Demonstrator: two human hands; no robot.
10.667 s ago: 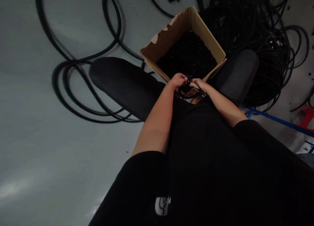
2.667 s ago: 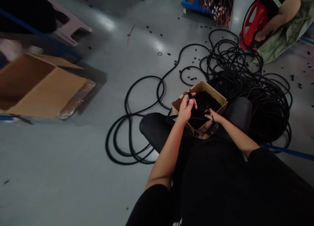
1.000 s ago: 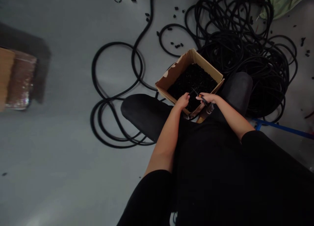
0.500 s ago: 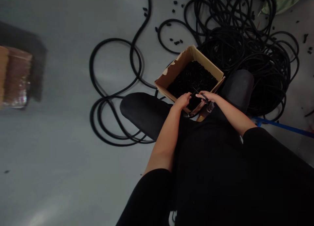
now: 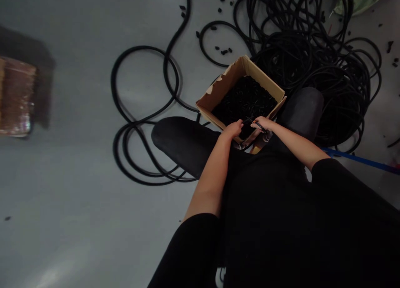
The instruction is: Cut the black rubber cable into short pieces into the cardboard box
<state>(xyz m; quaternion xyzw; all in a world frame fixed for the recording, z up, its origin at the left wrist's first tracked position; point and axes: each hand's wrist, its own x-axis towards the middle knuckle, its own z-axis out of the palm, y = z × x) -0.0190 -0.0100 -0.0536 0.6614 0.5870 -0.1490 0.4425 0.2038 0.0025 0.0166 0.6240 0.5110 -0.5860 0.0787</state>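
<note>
My left hand is closed on a black rubber cord, whose end pokes out past my fingers over the near corner of a cardboard box. My right hand grips a pair of scissors with dark handles, and their blades meet the cord between my two hands. Short black cut pieces cover the bottom of the box, which sits between my knees. Dark on dark, the exact contact of blade and cord is hard to make out.
Tangled black cord is heaped at the right behind the box. More cord loops lie left of my leg. Loose black pieces dot the floor. A blue bar runs at right; a wrapped box stands far left.
The scissor blades, spread apart before, have come closer together at the cord. My hands stay almost in place, and the view has shifted slightly.
</note>
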